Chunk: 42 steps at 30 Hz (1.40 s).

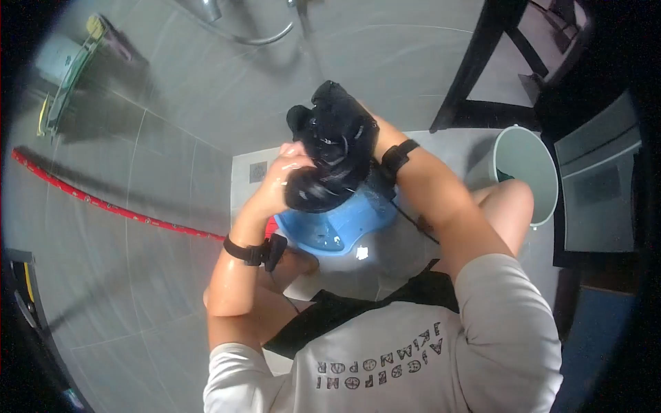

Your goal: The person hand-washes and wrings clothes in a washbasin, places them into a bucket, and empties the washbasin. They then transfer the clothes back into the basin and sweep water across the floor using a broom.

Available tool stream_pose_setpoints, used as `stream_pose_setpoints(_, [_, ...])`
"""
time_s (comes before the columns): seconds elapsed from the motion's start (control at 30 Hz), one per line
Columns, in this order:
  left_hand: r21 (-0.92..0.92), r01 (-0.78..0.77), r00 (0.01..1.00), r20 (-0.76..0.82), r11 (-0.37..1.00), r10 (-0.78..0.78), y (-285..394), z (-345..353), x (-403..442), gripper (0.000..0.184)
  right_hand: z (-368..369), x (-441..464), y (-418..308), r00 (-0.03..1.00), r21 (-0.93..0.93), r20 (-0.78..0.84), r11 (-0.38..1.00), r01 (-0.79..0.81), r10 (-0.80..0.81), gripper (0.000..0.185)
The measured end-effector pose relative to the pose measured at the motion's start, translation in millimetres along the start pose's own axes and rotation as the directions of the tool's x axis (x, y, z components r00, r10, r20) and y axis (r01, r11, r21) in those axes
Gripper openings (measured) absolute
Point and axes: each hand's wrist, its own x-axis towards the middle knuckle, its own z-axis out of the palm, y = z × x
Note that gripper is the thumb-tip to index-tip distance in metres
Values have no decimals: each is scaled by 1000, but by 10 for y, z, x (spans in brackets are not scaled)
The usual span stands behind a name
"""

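Observation:
A wet, bunched black cloth (334, 144) is held up over a blue basin (320, 230) on the floor. My left hand (292, 165) grips the cloth's left side, its wet fingers curled into the fabric. My right hand is behind the cloth's right side; its fingers are hidden by the fabric, and only the wrist and forearm show clearly. Water shows in the basin beneath the cloth. Each wrist wears a black strap with a small device.
A pale bucket (527, 175) with something dark inside stands at the right beside my knee. A red pole (117, 208) slants along the left wall. A glass shelf (72, 79) is at upper left, and a metal shower fitting (265, 38) at the top.

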Motion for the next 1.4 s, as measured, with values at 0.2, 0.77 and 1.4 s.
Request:
stream_pose_setpoints(0.2, [638, -50, 940, 290, 769, -179, 28, 369, -193, 23, -198, 720, 332, 908, -16, -231, 931, -364, 351, 28])
stream_pose_setpoints(0.77, [-782, -178, 833, 203, -597, -514, -66, 837, -231, 101, -98, 226, -102, 934, 522, 52, 807, 276, -354, 35])
stream_pose_setpoints(1.4, [-807, 138, 649, -364, 574, -668, -324, 299, -262, 65, -262, 748, 298, 870, 453, 312, 744, -490, 383, 30])
